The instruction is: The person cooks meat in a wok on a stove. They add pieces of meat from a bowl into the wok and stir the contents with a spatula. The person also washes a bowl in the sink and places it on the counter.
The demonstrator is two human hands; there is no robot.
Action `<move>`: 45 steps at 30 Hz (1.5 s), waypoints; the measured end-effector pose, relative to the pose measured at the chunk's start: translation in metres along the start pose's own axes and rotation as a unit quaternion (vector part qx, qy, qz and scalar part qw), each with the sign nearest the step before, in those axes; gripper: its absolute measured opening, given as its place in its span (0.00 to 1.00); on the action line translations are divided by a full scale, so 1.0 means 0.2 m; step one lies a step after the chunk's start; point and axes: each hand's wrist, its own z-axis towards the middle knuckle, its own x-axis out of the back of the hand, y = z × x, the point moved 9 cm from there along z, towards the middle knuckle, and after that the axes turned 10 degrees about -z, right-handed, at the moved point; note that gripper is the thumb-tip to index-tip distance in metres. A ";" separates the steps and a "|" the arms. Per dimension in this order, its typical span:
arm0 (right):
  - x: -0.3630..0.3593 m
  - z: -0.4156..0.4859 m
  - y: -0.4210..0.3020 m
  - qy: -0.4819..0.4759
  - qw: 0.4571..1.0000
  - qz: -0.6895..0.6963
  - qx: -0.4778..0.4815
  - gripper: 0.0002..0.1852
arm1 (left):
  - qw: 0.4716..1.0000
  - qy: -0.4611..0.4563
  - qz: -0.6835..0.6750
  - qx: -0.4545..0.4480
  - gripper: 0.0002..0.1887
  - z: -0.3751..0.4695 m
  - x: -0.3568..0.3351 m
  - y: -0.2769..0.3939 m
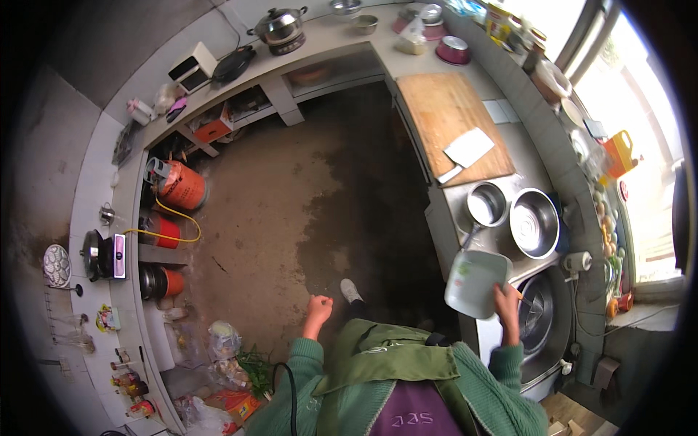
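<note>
My right hand grips the right edge of a pale rounded-rectangular dish with a faint green and red print. A thin orange piece shows beside those fingers; what it belongs to cannot be told. Under and beyond that hand is a sink basin with a dark round vessel in it. My left hand hangs over the floor, fingers curled with nothing visible in them. Close past the dish, a saucepan and a steel bowl stand on the counter, the pan's handle running toward the dish.
A cleaver lies on a wooden cutting board. Gas cylinders with a yellow hose stand under the left counter. Bagged goods and leafy greens are on the floor at left. The concrete floor has a dark wet-looking patch.
</note>
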 end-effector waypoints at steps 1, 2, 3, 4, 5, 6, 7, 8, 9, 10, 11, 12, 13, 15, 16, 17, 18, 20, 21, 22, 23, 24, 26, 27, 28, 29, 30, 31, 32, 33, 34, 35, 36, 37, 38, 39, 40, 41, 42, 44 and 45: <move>-0.21 0.12 -0.21 -0.036 0.998 -0.026 0.055 0.12 | 1.000 -0.015 -0.020 0.014 0.15 0.05 0.00 -0.13; -0.42 0.18 -0.54 -0.035 0.996 -0.024 0.072 0.12 | 0.998 0.006 -0.029 0.047 0.16 0.09 0.06 -0.23; -0.63 0.25 -0.77 -0.086 0.989 0.012 0.118 0.12 | 0.997 0.018 -0.054 0.049 0.16 0.16 0.13 -0.21; -0.90 0.36 -0.81 -0.158 0.986 0.030 0.054 0.10 | 0.995 0.027 -0.078 0.054 0.16 0.16 0.20 -0.17; -1.18 0.42 -0.91 -0.223 0.960 0.172 -0.013 0.10 | 0.992 0.038 -0.098 0.064 0.16 0.17 0.29 -0.15; -1.44 0.48 -1.06 -0.282 0.931 0.232 -0.024 0.10 | 0.985 0.033 -0.134 0.106 0.15 0.22 0.34 -0.17; -1.66 0.58 -1.12 -0.258 0.947 0.193 -0.015 0.08 | 0.974 0.027 -0.169 0.148 0.15 0.27 0.37 -0.22; -1.79 0.65 -1.28 -0.164 0.980 -0.012 0.115 0.07 | 0.979 0.029 -0.166 0.114 0.16 0.36 0.38 -0.30; -1.92 0.67 -1.44 -0.060 0.946 -0.211 0.240 0.07 | 0.961 0.007 -0.235 0.144 0.18 0.41 0.37 -0.25; -2.07 0.66 -1.55 -0.079 0.931 -0.259 0.244 0.07 | 0.936 -0.006 -0.304 0.178 0.21 0.45 0.39 -0.17; -2.18 0.64 -1.63 -0.096 0.915 -0.304 0.248 0.07 | 0.915 -0.013 -0.356 0.188 0.24 0.51 0.37 -0.15; -2.27 0.66 -1.62 -0.089 0.913 -0.306 0.253 0.09 | 0.894 -0.029 -0.404 0.191 0.27 0.59 0.34 -0.11; -2.37 0.69 -1.58 -0.140 0.932 -0.240 0.234 0.09 | 0.877 -0.044 -0.439 0.187 0.33 0.66 0.30 -0.06; -2.53 0.73 -1.46 -0.231 0.949 -0.105 0.185 0.10 | 0.843 -0.039 -0.494 0.209 0.34 0.78 0.26 -0.02; -2.62 0.73 -1.36 -0.291 0.950 -0.071 0.090 0.13 | 0.820 -0.072 -0.536 0.187 0.33 0.85 0.20 -0.01; -2.68 0.72 -1.28 -0.336 0.939 -0.062 0.044 0.15 | 0.793 -0.104 -0.576 0.165 0.32 0.92 0.13 0.00; -2.72 0.71 -1.20 -0.378 0.924 -0.053 -0.005 0.18 | 0.777 -0.091 -0.602 0.162 0.24 0.97 0.10 0.04; -2.77 0.70 -1.10 -0.406 0.912 0.029 -0.052 0.20 | 0.810 -0.028 -0.562 0.162 0.20 1.08 0.05 0.02; -2.81 0.72 -1.03 -0.420 0.900 0.087 -0.072 0.19 | 0.827 0.003 -0.539 0.164 0.17 1.14 0.01 -0.01; -2.80 0.73 -1.00 -0.413 0.899 0.117 -0.087 0.19 | 0.834 0.027 -0.528 0.160 0.15 1.21 -0.03 -0.03; -2.77 0.74 -0.96 -0.405 0.897 0.146 -0.103 0.18 | 0.864 0.036 -0.485 0.133 0.15 1.28 -0.08 -0.02; -2.75 0.77 -0.96 -0.397 0.894 0.176 -0.114 0.18 | 0.891 0.048 -0.441 0.102 0.15 1.38 -0.13 0.00; -2.68 0.85 -0.91 -0.412 0.882 0.138 -0.182 0.18 | 0.925 -0.005 -0.374 0.073 0.17 1.53 -0.21 0.18; -2.65 0.89 -0.87 -0.418 0.876 0.117 -0.213 0.18 | 0.923 -0.081 -0.364 0.093 0.24 1.62 -0.35 0.16; -2.63 1.00 -0.78 -0.364 0.889 0.164 -0.225 0.19 | 0.871 -0.109 -0.466 0.109 0.29 1.66 -0.41 0.31; -2.63 1.13 -0.63 -0.335 0.895 0.170 -0.242 0.17 | 0.809 -0.136 -0.558 0.124 0.34 1.67 -0.44 0.46; -2.61 1.25 -0.56 -0.286 0.894 0.221 -0.266 0.18 | 0.825 -0.148 -0.532 0.121 0.36 1.70 -0.47 0.47; -2.57 1.38 -0.48 -0.230 0.889 0.273 -0.287 0.21 | 0.840 -0.164 -0.505 0.116 0.38 1.74 -0.50 0.49; -2.54 1.53 -0.34 -0.178 0.885 0.316 -0.293 0.20 | 0.855 -0.168 -0.480 0.102 0.35 1.74 -0.50 0.50; -2.52 1.70 -0.24 -0.133 0.877 0.357 -0.293 0.19 | 0.858 -0.169 -0.469 0.118 0.32 1.74 -0.56 0.37; -2.49 1.87 -0.19 -0.080 0.860 0.391 -0.316 0.19 | 0.857 -0.163 -0.467 0.143 0.27 1.73 -0.61 0.19; -2.45 2.02 -0.12 -0.026 0.839 0.423 -0.341 0.19 | 0.863 -0.139 -0.451 0.183 0.23 1.70 -0.66 -0.02; -2.41 2.18 -0.01 -0.014 0.815 0.483 -0.320 0.20 | 0.874 -0.122 -0.423 0.204 0.22 1.64 -0.66 -0.19; -2.36 2.34 0.12 -0.002 0.813 0.497 -0.305 0.21 | 0.886 -0.092 -0.387 0.238 0.21 1.55 -0.61 -0.29; -2.29 2.49 0.20 0.008 0.810 0.512 -0.288 0.23 | 0.918 -0.081 -0.307 0.238 0.19 1.46 -0.60 -0.52; -2.22 2.62 0.28 0.018 0.831 0.481 -0.279 0.25 | 0.934 -0.066 -0.254 0.241 0.18 1.35 -0.56 -0.71; -2.15 2.75 0.36 0.034 0.822 0.497 -0.278 0.26 | 0.948 -0.051 -0.200 0.244 0.17 1.24 -0.51 -0.83; -2.09 2.86 0.44 0.052 0.812 0.512 -0.276 0.27 | 0.948 -0.043 -0.194 0.248 0.16 1.14 -0.44 -0.88; -2.05 2.95 0.52 0.069 0.802 0.526 -0.276 0.28 | 0.948 -0.035 -0.187 0.254 0.14 1.03 -0.36 -0.91; -2.06 3.02 0.59 0.072 0.767 0.572 -0.282 0.29 | 0.907 -0.045 -0.201 0.366 0.11 0.76 -0.28 -1.12; -2.06 3.05 0.57 0.059 0.740 0.606 -0.286 0.29 | 0.874 -0.004 -0.277 0.400 0.10 0.60 -0.24 -1.18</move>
